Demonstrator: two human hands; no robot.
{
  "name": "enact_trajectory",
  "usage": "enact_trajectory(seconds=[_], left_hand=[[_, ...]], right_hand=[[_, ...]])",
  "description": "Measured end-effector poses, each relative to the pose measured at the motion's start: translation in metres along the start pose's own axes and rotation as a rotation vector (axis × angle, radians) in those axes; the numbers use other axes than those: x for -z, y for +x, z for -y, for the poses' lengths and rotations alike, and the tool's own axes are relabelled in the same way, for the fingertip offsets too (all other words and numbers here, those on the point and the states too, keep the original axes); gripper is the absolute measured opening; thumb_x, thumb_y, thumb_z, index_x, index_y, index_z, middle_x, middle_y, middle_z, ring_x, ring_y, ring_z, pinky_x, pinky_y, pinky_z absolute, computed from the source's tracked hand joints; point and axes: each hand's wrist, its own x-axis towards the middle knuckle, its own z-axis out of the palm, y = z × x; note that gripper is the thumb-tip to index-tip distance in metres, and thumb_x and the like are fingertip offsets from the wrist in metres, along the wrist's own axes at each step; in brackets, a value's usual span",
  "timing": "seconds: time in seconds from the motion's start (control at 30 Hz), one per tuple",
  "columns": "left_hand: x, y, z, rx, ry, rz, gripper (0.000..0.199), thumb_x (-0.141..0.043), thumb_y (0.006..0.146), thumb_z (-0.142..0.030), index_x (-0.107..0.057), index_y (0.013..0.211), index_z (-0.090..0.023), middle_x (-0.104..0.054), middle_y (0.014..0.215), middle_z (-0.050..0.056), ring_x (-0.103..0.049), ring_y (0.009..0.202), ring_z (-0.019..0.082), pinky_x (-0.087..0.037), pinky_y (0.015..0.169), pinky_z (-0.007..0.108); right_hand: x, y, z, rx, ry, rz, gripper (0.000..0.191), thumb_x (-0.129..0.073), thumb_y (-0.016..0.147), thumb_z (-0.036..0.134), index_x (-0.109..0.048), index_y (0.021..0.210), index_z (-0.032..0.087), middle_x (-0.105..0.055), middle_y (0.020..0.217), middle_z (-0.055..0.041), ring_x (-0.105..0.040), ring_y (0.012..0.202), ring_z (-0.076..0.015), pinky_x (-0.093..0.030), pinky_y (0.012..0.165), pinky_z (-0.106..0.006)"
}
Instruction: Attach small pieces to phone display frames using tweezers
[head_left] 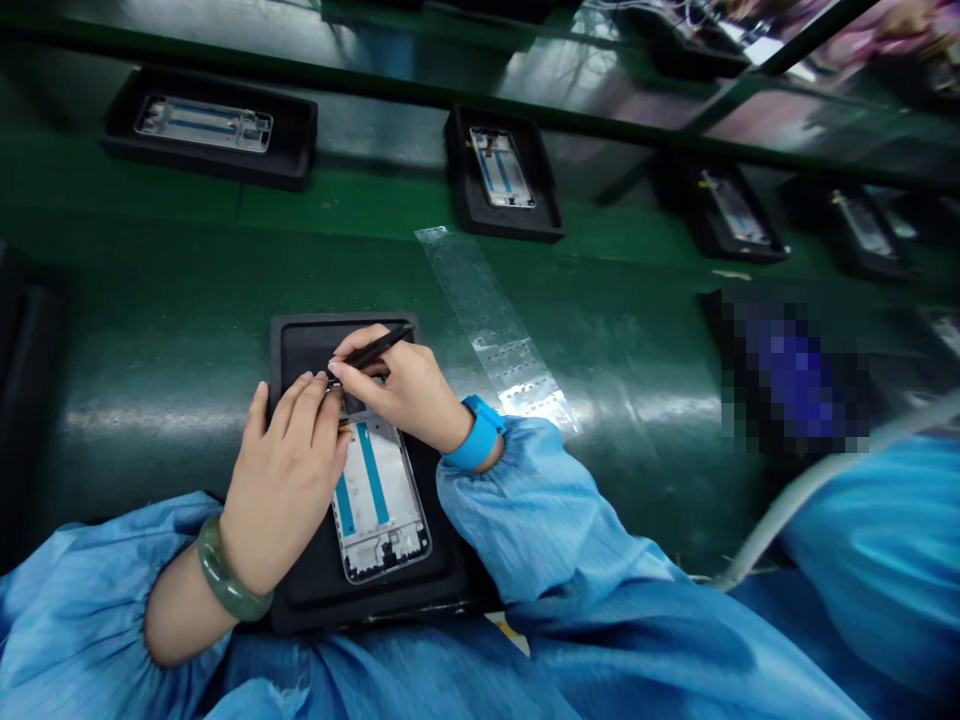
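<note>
Right hand (401, 385) pinching black tweezers (373, 347), tips pointing about 8 o'clock, over the top end of a phone mid-frame (379, 505). Left hand (289, 475) curled over that same end, fingers (304, 410) at the frame edge; can't tell if it's gripping. Frame sits at 5 o'clock from the tweezer tips, long axis running 11-to-5, blue strips facing up, inside a black tray (442, 575). Left hand is nearer, overlapping the frame. Small gold-coloured bit by the left fingertips, unclear. Blue wrist strap (474, 432) on right wrist, green bangle (234, 572) on left. Clear film strip (491, 320) on the green bench (150, 370) at 2 o'clock. No readable brands or text.
</note>
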Motion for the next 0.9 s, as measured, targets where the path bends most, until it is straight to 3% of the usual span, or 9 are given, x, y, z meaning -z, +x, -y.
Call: enact_trajectory(seconds=[0.2,0.5,0.7,0.9], left_hand=[[-0.0002,0.0003,0.0009,0.008,-0.007,-0.009,0.04,-0.039,0.091,-0.027,-0.052,0.122,-0.005,-0.054,0.126,0.018,-0.048,0.118,0.031,-0.033,0.103,0.055],[0.001,0.0008,0.0004,0.012,-0.021,-0.01,0.04,-0.039,0.091,-0.026,-0.052,0.122,-0.005,-0.054,0.126,0.018,-0.049,0.118,0.031,-0.033,0.102,0.056],[-0.0002,0.0,0.0007,0.008,-0.026,-0.024,0.039,-0.041,0.09,-0.027,-0.052,0.121,-0.005,-0.054,0.127,0.018,-0.049,0.119,0.032,-0.033,0.102,0.056],[0.0015,0.0006,0.0006,0.013,-0.043,-0.016,0.039,-0.041,0.09,-0.026,-0.053,0.121,-0.006,-0.055,0.126,0.019,-0.05,0.118,0.032,-0.033,0.101,0.057]], right_hand=[[0.0007,-0.0011,0.0005,-0.034,-0.01,-0.085,0.005,-0.058,0.082,0.02,-0.056,0.084,0.017,-0.062,0.077,0.0021,-0.061,0.063,-0.0059,-0.052,0.062,-0.016],[0.0001,-0.0033,0.0009,0.051,-0.112,-0.06,0.004,-0.054,0.084,0.02,-0.056,0.084,0.017,-0.064,0.083,-0.0009,-0.063,0.071,-0.0092,-0.053,0.068,-0.02],[0.0029,-0.0029,-0.0004,-0.025,-0.045,-0.083,0.004,-0.056,0.083,0.022,-0.055,0.083,0.018,-0.062,0.079,0.0013,-0.062,0.065,-0.0076,-0.053,0.064,-0.018],[0.0008,-0.0046,-0.0007,0.067,-0.145,-0.056,0.005,-0.052,0.085,0.021,-0.055,0.085,0.017,-0.064,0.084,-0.0016,-0.063,0.073,-0.0101,-0.053,0.069,-0.022]])
